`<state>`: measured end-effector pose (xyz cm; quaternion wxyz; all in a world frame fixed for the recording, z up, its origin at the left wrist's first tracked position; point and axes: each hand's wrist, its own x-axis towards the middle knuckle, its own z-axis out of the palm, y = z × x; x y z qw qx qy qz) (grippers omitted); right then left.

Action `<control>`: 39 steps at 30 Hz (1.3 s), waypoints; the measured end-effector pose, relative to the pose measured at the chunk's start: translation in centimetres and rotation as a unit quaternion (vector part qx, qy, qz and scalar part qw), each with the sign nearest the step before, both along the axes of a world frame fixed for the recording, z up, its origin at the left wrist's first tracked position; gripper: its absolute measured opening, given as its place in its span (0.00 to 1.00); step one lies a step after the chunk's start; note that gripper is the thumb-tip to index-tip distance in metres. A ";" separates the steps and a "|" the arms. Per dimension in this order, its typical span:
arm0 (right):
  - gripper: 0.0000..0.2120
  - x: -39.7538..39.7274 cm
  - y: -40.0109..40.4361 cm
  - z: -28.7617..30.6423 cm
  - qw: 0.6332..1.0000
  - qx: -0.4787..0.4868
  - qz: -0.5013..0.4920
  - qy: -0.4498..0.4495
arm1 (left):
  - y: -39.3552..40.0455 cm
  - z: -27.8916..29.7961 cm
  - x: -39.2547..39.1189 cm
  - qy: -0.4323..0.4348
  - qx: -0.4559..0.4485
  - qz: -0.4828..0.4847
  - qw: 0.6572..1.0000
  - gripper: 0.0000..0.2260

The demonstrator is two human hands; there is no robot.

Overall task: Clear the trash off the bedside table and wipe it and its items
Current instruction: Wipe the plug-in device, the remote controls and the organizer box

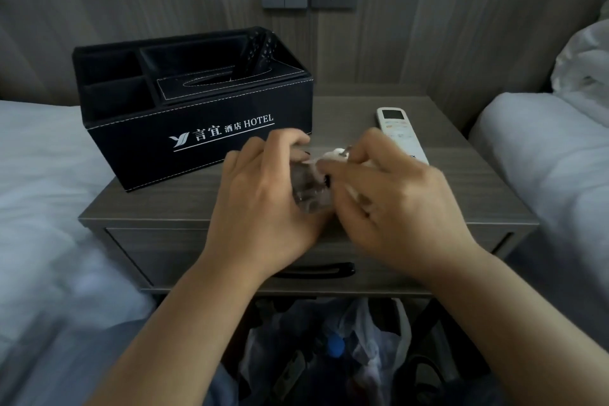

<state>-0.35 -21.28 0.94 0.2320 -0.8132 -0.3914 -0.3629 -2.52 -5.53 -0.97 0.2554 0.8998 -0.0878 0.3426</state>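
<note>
Hands meet over the front half of the desk (461, 208), close together and almost touching. Left hand (263, 204) curls around a small clear item (309, 194), apparently a glass or transparent plastic piece; blur prevents a firm identification. Right hand (395, 201) pinches a white wad (333, 155), probably a tissue or wipe, against the top of that item.

Handling assessment:
- Clear item: appears rigid and smooth, likely slippery when damp and possibly fragile. Grip around the body with the full curl of the fingers, not at the rim.
- White wad: soft, light, compressible. A fingertip pinch is sufficient.

Surrounding components: a black hotel organiser box (197, 128) stands on the rear left of the desk, with a dark remote (257, 56) leaning upright in one compartment. A white remote control (400, 132) lies flat just beyond the right hand. A plastic trash bag (372, 339) hangs open below the desk front, with a blue cap visible inside. White bedding (49, 191) flanks both sides

Judgement: wiping of an item is in progress; the desk surface and remotes remain to be wiped
</note>
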 end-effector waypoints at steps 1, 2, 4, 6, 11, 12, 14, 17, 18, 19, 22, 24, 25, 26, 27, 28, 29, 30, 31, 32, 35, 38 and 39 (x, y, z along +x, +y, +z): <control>0.07 0.4 -0.2 0.0 0.999 0.034 0.008 -0.003 | -0.1 0.0 -0.1 0.000 -0.026 0.005 1.000 0.29; 0.08 0.6 -0.3 0.0 0.998 0.066 0.017 -0.006 | -0.2 0.1 -0.2 0.002 -0.052 0.007 0.999 0.30; 0.08 0.7 -0.2 -0.2 0.995 0.090 0.032 -0.010 | -0.3 0.3 -0.5 -0.001 -0.082 0.006 0.997 0.31; 0.09 0.7 0.0 -0.6 0.996 0.078 0.033 -0.010 | -0.2 0.4 -0.6 -0.004 -0.082 0.013 0.997 0.31; 0.08 1.4 -0.5 -0.1 0.973 0.228 -0.008 0.031 | 0.3 0.5 -0.5 0.011 -0.119 0.019 0.993 0.33; 0.09 1.5 -0.6 0.0 0.954 0.288 -0.011 0.077 | 0.5 0.6 -0.5 0.007 -0.129 0.016 0.992 0.33; 0.13 1.5 -0.3 0.1 0.912 0.367 0.015 0.185 | 0.8 0.5 -0.4 0.004 -0.146 0.002 0.989 0.32; 0.11 0.9 0.9 -0.3 0.893 0.337 0.085 0.286 | 1.1 0.3 -0.4 0.014 -0.165 -0.020 0.986 0.31; 0.09 0.6 1.1 -0.3 0.891 0.320 0.109 0.304 | 1.2 0.4 -0.4 0.016 -0.170 -0.015 0.985 0.30; 0.08 0.4 1.1 -0.3 0.888 0.309 0.130 0.314 | 1.4 0.4 -0.4 0.015 -0.177 -0.008 0.984 0.29; 0.09 0.0 0.7 -0.1 0.892 0.310 0.151 0.292 | 1.9 0.8 -0.4 0.012 -0.224 0.004 0.975 0.30; 0.11 0.2 0.7 -0.2 0.892 0.347 0.104 0.270 | 1.7 0.8 -0.4 0.028 -0.246 -0.010 0.969 0.31; 0.11 0.3 0.9 -0.4 0.890 0.360 0.082 0.266 | 1.5 0.6 -0.4 0.043 -0.259 -0.025 0.964 0.32; 0.11 0.4 1.2 -0.5 0.892 0.361 0.068 0.264 | 1.1 0.4 -0.4 0.063 -0.280 -0.043 0.957 0.32; 0.11 0.4 1.4 -0.6 0.895 0.354 0.064 0.262 | 0.7 0.2 -0.3 0.089 -0.306 -0.059 0.946 0.31; 0.11 0.4 1.6 -0.7 0.900 0.346 0.066 0.258 | 0.3 0.1 -0.3 0.120 -0.336 -0.074 0.931 0.29; 0.11 0.4 1.6 -0.8 0.903 0.343 0.069 0.250 | -0.1 -0.1 -0.3 0.154 -0.367 -0.093 0.912 0.25; 0.12 0.4 1.7 -0.7 0.905 0.343 0.071 0.241 | -0.4 -0.1 -0.3 0.184 -0.398 -0.122 0.890 0.21; 0.11 0.5 1.6 -0.7 0.908 0.343 0.072 0.229 | -0.6 0.0 -0.3 0.205 -0.424 -0.156 0.868 0.16; 0.11 0.6 1.5 -0.6 0.914 0.338 0.069 0.214 | -0.7 0.1 -0.3 0.217 -0.446 -0.189 0.848 0.12; 0.11 0.9 1.3 -0.5 0.933 0.309 0.043 0.181 | -0.5 0.3 -0.3 0.238 -0.540 -0.262 0.763 0.14; 0.10 1.0 1.4 -0.5 0.941 0.292 0.047 0.164 | -0.2 0.3 -0.4 0.235 -0.589 -0.293 0.716 0.17; 0.10 0.9 1.4 -0.6 0.943 0.290 0.054 0.156 | -0.3 0.3 -0.4 0.230 -0.594 -0.301 0.710 0.16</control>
